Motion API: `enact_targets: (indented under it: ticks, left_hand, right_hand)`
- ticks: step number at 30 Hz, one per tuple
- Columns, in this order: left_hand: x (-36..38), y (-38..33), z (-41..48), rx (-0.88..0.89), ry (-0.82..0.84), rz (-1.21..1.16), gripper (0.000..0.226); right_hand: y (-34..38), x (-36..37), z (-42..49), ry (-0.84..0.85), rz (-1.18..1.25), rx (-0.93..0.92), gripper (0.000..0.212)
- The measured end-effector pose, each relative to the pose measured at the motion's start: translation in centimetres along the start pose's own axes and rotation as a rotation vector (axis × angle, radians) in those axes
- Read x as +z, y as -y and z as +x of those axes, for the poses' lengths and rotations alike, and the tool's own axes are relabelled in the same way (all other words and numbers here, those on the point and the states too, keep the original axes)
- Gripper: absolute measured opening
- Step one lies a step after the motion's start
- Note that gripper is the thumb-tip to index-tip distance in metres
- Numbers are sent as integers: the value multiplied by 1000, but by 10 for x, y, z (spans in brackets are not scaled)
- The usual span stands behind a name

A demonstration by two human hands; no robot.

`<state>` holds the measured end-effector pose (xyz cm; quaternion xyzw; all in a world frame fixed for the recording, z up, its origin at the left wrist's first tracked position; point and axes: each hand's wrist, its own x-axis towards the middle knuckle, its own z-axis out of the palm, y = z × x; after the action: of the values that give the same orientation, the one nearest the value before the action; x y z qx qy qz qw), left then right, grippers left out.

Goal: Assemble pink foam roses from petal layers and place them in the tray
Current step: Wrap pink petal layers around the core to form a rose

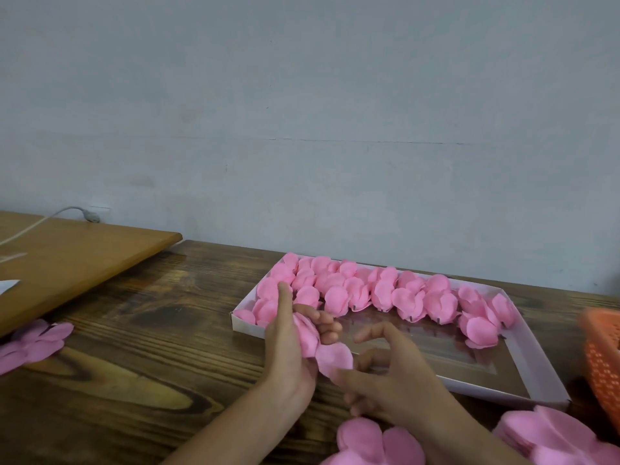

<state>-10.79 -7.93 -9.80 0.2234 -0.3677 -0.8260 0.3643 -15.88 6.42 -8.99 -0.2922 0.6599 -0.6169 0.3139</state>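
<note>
My left hand (288, 344) grips a half-wrapped pink foam rose (307, 337), fingers curled round it, just in front of the tray's near left corner. One loose petal (334, 359) of that rose hangs toward my right hand (385, 367), which pinches its lower edge between thumb and finger. The white shallow tray (523, 370) lies behind my hands. Several finished pink roses (379, 293) fill its far side and left end; its dark bottom shows near the front.
Flat pink petal layers lie at the bottom edge (375, 441), at the bottom right (553, 434) and at the far left (33, 344). An orange mesh basket (604, 360) stands right of the tray. A lighter wooden board (73, 260) with a white cable lies at the back left.
</note>
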Motion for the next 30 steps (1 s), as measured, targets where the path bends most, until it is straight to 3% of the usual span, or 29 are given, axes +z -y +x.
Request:
enact_targets:
  ticks: [4, 6, 17, 30]
  left_hand:
    - [5, 3, 3, -9, -36, -3, 79]
    - [7, 6, 4, -9, -65, -4, 79]
    - [3, 15, -14, 69, -116, 106, 70]
    - [4, 22, -20, 100, 97, 131, 73]
  right_hand:
    - [-2, 3, -1, -27, -63, -115, 30]
    - [-2, 5, -3, -36, -126, -210, 21]
    - [-3, 13, -8, 6, -222, -309, 19]
    - [-4, 12, -8, -141, -184, -291, 19]
